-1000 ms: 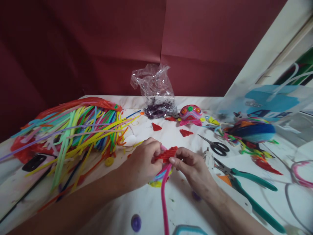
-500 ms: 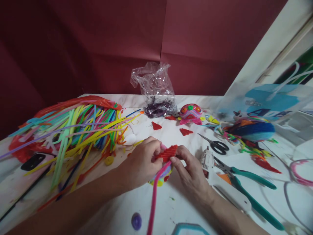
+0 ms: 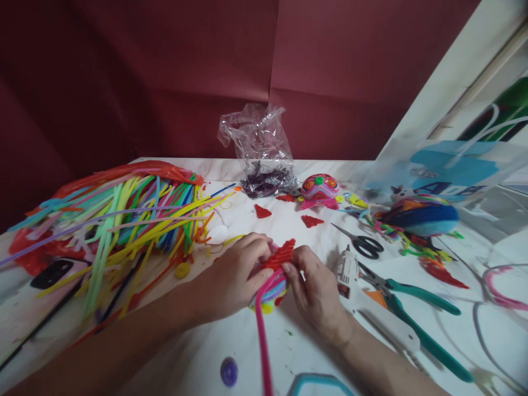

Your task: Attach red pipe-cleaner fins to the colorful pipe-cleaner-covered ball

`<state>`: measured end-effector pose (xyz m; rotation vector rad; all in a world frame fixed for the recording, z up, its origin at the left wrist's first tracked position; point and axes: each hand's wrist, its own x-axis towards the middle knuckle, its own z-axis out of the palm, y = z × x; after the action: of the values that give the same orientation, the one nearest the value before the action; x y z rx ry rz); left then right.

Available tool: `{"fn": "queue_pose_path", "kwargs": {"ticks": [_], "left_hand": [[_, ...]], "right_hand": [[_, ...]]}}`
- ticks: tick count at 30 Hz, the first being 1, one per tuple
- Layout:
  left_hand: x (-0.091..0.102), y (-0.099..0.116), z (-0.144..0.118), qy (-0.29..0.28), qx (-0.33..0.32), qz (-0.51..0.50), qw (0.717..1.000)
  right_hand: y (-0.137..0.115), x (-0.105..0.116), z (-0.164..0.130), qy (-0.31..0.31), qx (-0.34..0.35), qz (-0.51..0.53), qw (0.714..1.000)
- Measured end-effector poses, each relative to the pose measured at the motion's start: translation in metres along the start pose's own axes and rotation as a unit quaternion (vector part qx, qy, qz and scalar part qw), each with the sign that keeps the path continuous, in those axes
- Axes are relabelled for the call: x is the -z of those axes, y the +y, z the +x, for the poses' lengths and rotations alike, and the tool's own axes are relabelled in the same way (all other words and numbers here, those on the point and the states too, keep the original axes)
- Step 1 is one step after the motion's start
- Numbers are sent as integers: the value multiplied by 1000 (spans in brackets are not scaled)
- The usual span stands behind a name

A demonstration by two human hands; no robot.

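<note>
Pinching is what's going on here: the red ridged piece (image 3: 281, 255) is held between the left hand (image 3: 235, 272) and the right hand (image 3: 311, 286), both closed on it, fingertips meeting at its lower edge. It's kept just above a small multicoloured ball (image 3: 270, 290) that rests on the white table (image 3: 313, 352), near the middle of the view.

For this step to go well, the red piece is probably best kept pressed flat against the ball while the pink pipe cleaner (image 3: 260, 330) is fed up underneath it, so nothing slips sideways. A firm but light pinch is likely enough, since the ridges look soft and could be crushed.

Looks-wise, the red piece is roughly triangular, fuzzy, made of tight zigzag rows. Two smaller ones like it lie further back on the table (image 3: 263, 212) (image 3: 312, 221). The pink pipe cleaner runs from under the fingers down to the bottom edge of the view.

Scissors (image 3: 363, 242) and teal-handled pliers (image 3: 412, 316) lie to the right, well apart from the hands.
</note>
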<state>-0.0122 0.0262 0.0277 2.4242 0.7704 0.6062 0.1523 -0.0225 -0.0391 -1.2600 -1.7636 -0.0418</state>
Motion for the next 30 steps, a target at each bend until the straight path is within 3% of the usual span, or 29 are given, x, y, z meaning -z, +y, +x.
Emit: {"fn": "queue_pose_path", "kwargs": {"ticks": [5,13,17,21,30], "left_hand": [[-2,-9,-12,2,-54,33,998],[-9,-16,-13,88,-41,-59,994],[-12,-12,-14,137,-47,-40,989],[-16,-9,-16,186,-13,-34,982],[-18,-11,-17,185,10,-62,981]], "right_hand": [[0,-1,3,-3,17,-17,1000],[-2,2,6,-15,41,-31,999],[-2,3,5,-20,42,-33,998],[-3,4,5,-25,36,-28,999],[-4,5,3,-29,3,33,999]]}}
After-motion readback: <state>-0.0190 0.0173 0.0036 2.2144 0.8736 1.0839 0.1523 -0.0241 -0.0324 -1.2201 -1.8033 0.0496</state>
